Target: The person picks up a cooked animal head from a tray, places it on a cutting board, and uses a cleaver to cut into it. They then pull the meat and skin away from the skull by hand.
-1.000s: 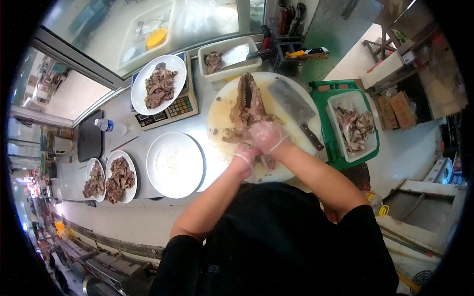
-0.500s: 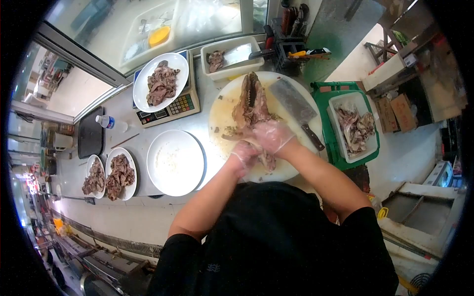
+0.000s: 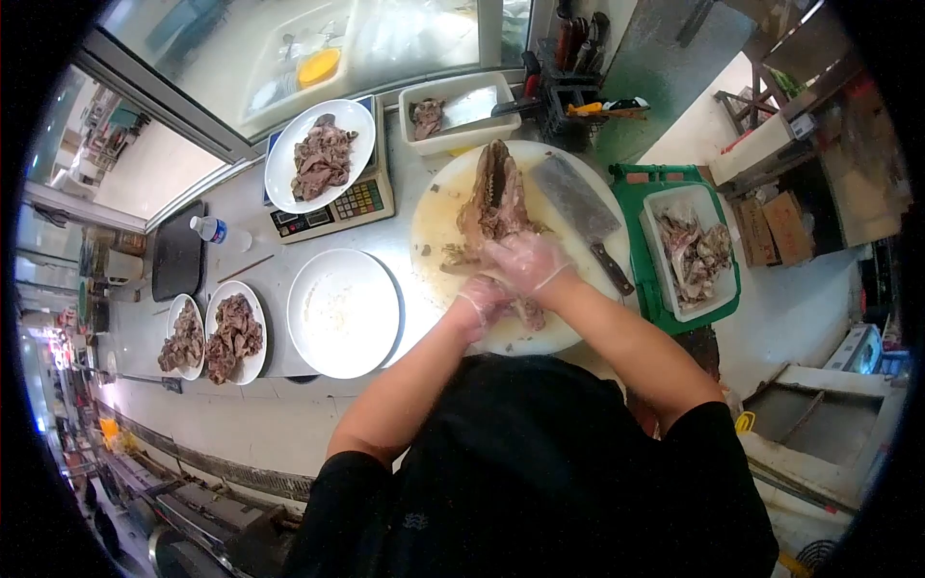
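Note:
A cooked animal jaw with meat (image 3: 496,197) lies on the round white cutting board (image 3: 438,207), its row of teeth toward the far edge. My right hand (image 3: 528,262), in a clear glove, presses on the near end of the jaw meat with curled fingers. Just left of it and nearer to me, my gloved left hand (image 3: 485,303) is closed round the near part of the meat. Its fingertips are partly hidden. A cleaver (image 3: 578,202) rests on the board to the right of the jaw, its dark handle pointing toward me.
Left of the board are a bare white plate (image 3: 344,313), two plates of meat (image 3: 234,337), a scale (image 3: 356,202) bearing a meat plate, and a bottle (image 3: 208,229). Behind are a meat tray (image 3: 438,144) and knife rack (image 3: 568,106). A bone tray (image 3: 689,250) stands right.
My left hand has shifted slightly to the right, and my right hand slightly up and left on the meat. The whole view has moved a little.

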A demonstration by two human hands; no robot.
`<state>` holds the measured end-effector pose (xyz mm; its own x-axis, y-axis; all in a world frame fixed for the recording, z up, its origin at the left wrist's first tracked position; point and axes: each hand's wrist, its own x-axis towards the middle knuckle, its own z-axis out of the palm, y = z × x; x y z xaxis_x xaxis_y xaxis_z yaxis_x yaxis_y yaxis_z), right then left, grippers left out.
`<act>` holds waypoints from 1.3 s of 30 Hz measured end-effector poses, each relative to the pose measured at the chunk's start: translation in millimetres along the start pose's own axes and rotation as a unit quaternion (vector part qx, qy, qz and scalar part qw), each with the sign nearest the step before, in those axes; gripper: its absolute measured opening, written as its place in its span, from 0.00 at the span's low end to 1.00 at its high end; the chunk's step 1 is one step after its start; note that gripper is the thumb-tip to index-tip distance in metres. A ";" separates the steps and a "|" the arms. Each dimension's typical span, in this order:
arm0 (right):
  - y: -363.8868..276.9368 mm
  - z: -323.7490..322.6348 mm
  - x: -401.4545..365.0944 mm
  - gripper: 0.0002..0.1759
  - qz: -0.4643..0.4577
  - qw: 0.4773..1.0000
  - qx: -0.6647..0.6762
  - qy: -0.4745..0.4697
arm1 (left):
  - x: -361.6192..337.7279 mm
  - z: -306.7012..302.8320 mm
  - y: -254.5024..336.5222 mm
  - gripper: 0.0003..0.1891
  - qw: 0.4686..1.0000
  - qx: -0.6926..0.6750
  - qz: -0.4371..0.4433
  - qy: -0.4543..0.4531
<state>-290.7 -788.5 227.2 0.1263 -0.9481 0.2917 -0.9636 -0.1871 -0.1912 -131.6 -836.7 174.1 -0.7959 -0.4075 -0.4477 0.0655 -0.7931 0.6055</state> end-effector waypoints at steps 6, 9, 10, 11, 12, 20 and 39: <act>2.8 -2.9 8.9 0.13 0.005 1.000 0.030 0.006 | -3.5 3.6 -0.1 0.08 0.999 -0.025 -0.017 -0.019; 6.9 -5.2 10.9 0.14 0.009 0.998 0.022 -0.057 | -8.0 12.0 6.8 0.08 1.000 0.011 -0.022 -0.002; 7.1 -5.8 10.3 0.14 0.009 0.998 0.022 -0.057 | -9.4 14.0 8.6 0.08 0.999 0.034 -0.025 0.016; 7.0 -6.3 9.5 0.15 0.010 0.999 0.020 -0.048 | -7.2 10.2 5.5 0.08 0.999 0.034 -0.025 0.016; 7.2 -6.7 8.8 0.15 0.011 0.999 0.017 -0.038 | -3.5 4.2 0.8 0.08 0.999 0.035 -0.024 0.024; 24.0 -10.9 -2.7 0.16 0.236 0.930 0.281 0.016 | -3.7 10.9 7.3 0.10 0.999 0.041 0.026 -0.006; -20.0 -39.1 14.2 0.23 0.290 0.933 0.195 -0.089 | 4.2 54.1 4.3 0.22 0.813 0.542 0.142 0.156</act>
<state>-278.8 -788.2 271.8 -0.3195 -0.9400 -0.1199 -0.7270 0.3243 -0.6052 -167.2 -817.3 210.3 -0.6380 -0.7344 -0.2314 -0.4841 0.1488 0.8623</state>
